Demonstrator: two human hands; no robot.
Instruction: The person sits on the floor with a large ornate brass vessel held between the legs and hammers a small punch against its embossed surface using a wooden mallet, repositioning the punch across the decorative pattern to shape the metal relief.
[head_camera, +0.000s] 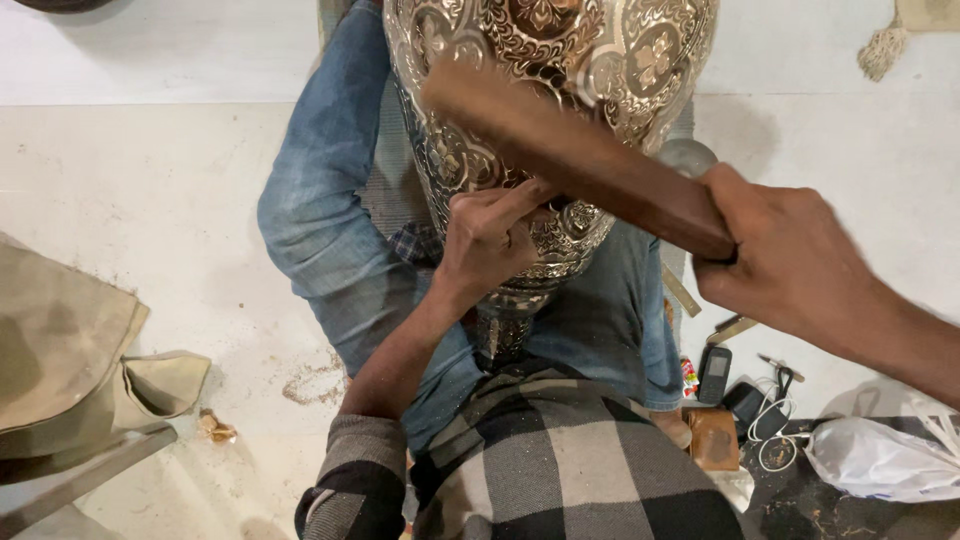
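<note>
Brass vase (560, 60) wedged between my knees for steadiness; my left hand (490, 235) pinches a small, hidden tool against it; my right hand (790, 265) clamps the wooden mallet (570, 155).

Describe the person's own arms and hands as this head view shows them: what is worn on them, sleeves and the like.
Both hands are bare: no gloves, rings or watch show. The left hand comes off a bare forearm; its sleeve is pushed up near the elbow, a black, grey and white check cloth with a ribbed dark cuff. The right hand and its forearm are bare to the picture's edge, with no sleeve in view.
</note>
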